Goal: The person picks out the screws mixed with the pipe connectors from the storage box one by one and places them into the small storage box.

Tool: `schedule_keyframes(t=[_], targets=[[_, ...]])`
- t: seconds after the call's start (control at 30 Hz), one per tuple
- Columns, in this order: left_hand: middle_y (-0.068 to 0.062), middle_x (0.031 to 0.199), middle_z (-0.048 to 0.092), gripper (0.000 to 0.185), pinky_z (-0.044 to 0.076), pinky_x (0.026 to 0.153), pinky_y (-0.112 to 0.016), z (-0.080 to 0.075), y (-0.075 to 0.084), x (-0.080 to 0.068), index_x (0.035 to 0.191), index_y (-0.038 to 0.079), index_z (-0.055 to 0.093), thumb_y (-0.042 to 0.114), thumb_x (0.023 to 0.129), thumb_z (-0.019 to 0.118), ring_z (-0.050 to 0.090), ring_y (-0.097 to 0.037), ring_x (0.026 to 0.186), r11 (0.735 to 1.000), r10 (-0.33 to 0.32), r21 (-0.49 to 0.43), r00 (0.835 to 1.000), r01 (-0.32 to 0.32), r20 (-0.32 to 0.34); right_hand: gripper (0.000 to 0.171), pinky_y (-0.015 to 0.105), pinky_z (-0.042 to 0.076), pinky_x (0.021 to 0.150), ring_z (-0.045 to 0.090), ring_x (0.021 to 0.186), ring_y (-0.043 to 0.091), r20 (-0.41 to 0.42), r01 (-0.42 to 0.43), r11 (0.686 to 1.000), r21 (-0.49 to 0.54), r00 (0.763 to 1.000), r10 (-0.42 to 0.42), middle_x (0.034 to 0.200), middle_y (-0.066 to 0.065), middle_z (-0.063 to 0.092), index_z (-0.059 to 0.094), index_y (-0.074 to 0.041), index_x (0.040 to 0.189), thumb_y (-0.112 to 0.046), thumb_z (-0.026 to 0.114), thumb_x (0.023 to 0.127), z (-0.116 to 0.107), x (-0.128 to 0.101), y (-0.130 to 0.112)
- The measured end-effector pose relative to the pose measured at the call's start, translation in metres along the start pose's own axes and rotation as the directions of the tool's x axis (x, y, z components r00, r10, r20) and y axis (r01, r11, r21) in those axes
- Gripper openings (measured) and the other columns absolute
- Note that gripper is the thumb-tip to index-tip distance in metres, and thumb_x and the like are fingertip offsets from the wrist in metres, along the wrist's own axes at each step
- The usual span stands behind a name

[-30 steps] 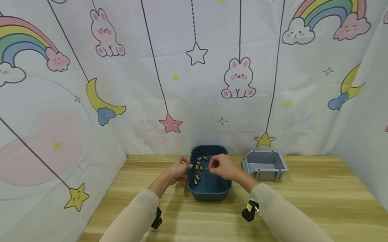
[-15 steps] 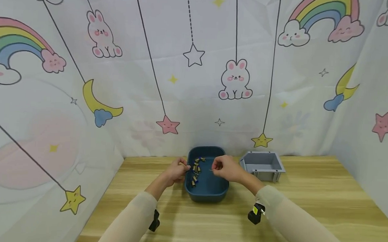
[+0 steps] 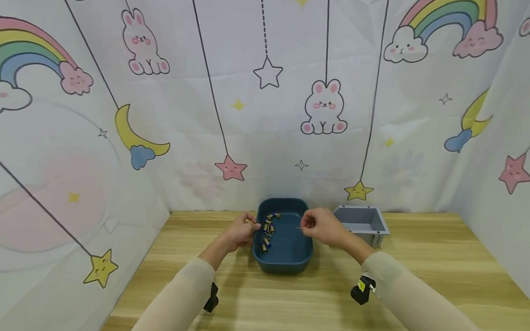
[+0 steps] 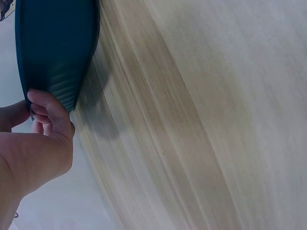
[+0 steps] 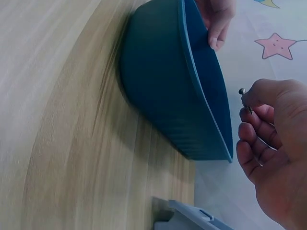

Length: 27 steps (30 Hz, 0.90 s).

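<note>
A dark blue plastic bin (image 3: 283,267) stands on the table, with several small brass-coloured pieces (image 3: 268,228), some with blue parts, along its left side. My left hand (image 3: 242,229) grips the bin's left rim; in the left wrist view the fingers of the left hand (image 4: 50,120) curl against the bin's outer wall. Above the right rim, my right hand (image 3: 322,227) pinches a small metal screw (image 5: 242,91) between thumb and forefinger. The screw's round head and a bit of thread show beyond the fingertips. The other fingers of the right hand are loosely curled.
A grey open-fronted plastic bin (image 3: 379,222) stands right of the blue one, partly behind my right hand. The wood-grain table (image 3: 264,311) meets a white cloth backdrop (image 3: 275,136) with printed cartoons. A small black camera (image 3: 362,290) hangs at my right wrist.
My right hand has moved right with the screw, from over the middle of the blue bin to its right rim. The left hand stays at the left rim.
</note>
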<state>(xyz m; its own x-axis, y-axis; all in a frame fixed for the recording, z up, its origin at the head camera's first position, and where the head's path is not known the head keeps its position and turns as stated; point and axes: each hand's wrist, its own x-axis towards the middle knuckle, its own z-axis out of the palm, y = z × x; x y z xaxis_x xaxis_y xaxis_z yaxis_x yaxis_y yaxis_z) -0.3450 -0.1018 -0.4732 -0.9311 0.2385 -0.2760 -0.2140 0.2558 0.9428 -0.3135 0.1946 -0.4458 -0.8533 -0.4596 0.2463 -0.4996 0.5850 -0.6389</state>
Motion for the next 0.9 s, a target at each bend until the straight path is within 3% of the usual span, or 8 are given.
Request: schedule_keyframes(t=[0.23, 0.53, 0.73, 0.9], targets=[[-0.005, 0.079, 0.057, 0.016, 0.045, 0.058, -0.030, 0.000, -0.003, -0.001, 0.114, 0.008, 0.045, 0.012, 0.108, 0.060, 0.052, -0.014, 0.057, 1.000, 0.002, -0.023, 1.000, -0.002, 0.031, 0.006, 0.030, 0.053, 0.068, 0.060, 0.073, 0.012, 0.001, -0.014, 1.000, -0.016, 1.000, 0.014, 0.082, -0.005, 0.066, 0.073, -0.010, 0.091, -0.005, 0.072, 0.095, -0.004, -0.002, 0.006], [-0.006, 0.086, 0.060, 0.014, 0.047, 0.063, -0.032, -0.003, -0.002, 0.001, 0.112, 0.010, 0.046, 0.013, 0.109, 0.059, 0.059, -0.017, 0.071, 1.000, 0.009, -0.008, 1.000, -0.009, 0.013, 0.003, 0.030, 0.053, 0.069, 0.061, 0.075, 0.012, -0.019, -0.015, 0.999, -0.047, 1.000, 0.014, 0.084, -0.003, 0.067, 0.072, -0.006, 0.092, -0.008, 0.072, 0.095, -0.017, -0.003, 0.013], [-0.002, 0.078, 0.053, 0.015, 0.043, 0.063, -0.033, -0.003, -0.001, 0.001, 0.115, 0.009, 0.045, 0.013, 0.109, 0.058, 0.050, -0.014, 0.062, 1.000, 0.004, -0.009, 1.000, -0.004, 0.029, 0.003, 0.031, 0.053, 0.071, 0.060, 0.078, 0.014, -0.017, -0.076, 0.996, -0.051, 0.997, 0.075, 0.086, -0.002, 0.067, 0.071, -0.005, 0.094, -0.008, 0.071, 0.096, -0.026, -0.009, 0.016], [-0.002, 0.077, 0.052, 0.015, 0.042, 0.062, -0.033, -0.003, -0.002, 0.002, 0.116, 0.010, 0.045, 0.013, 0.109, 0.058, 0.046, -0.013, 0.058, 1.000, 0.004, -0.007, 1.000, -0.004, 0.031, 0.003, 0.032, 0.053, 0.071, 0.060, 0.078, 0.014, -0.022, -0.070, 0.995, -0.068, 0.997, 0.069, 0.086, -0.001, 0.067, 0.072, -0.006, 0.094, -0.006, 0.070, 0.096, -0.033, -0.013, 0.020]])
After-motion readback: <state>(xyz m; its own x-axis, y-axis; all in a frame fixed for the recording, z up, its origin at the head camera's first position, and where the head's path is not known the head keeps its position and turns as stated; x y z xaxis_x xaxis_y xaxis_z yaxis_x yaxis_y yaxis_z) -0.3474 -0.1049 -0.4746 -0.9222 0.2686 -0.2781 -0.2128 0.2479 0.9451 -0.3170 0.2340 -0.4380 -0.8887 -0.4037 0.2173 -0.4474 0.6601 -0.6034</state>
